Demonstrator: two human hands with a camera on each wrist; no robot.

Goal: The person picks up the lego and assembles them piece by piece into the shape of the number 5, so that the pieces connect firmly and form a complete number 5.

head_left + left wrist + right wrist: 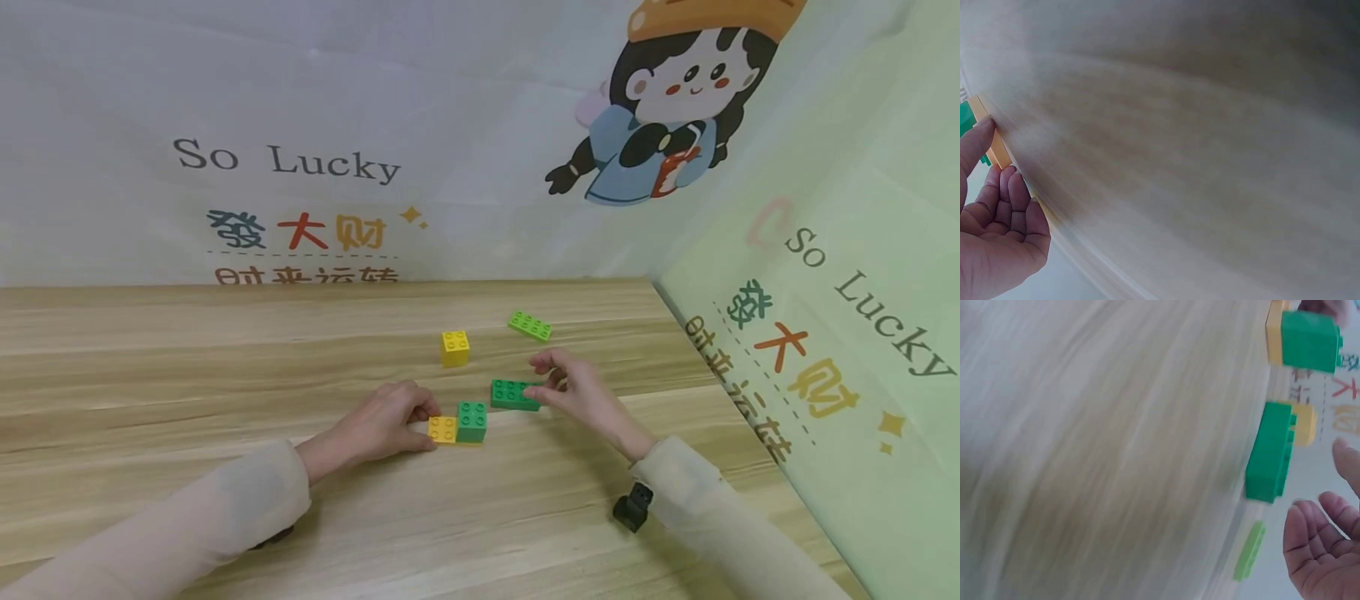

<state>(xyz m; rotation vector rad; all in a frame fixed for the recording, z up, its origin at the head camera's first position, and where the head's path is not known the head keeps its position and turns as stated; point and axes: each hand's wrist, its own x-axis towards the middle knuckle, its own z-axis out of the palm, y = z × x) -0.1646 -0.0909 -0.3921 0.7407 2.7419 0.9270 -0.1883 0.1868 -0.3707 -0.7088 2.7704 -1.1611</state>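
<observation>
My left hand (pixel 386 425) grips the left end of a flat yellow plate (pixel 442 430) that lies on the wooden table (pixel 187 375) and carries a green 2x2 brick (pixel 472 421). In the left wrist view the thumb (pixel 975 140) presses on the yellow plate's edge (pixel 997 147), and the other fingers are curled. My right hand (pixel 573 387) is at the right end of a dark green 2x4 brick (pixel 513 394). Its fingers (pixel 1322 540) are loosely spread beside that brick (pixel 1270 453) and do not close round it.
A yellow 2x2 brick (pixel 454 347) stands behind the two hands. A light green flat plate (pixel 529 325) lies farther back right. Printed backdrops rise behind the table and along its right edge (pixel 825 350). A black wrist camera (pixel 632 506) hangs under the right sleeve.
</observation>
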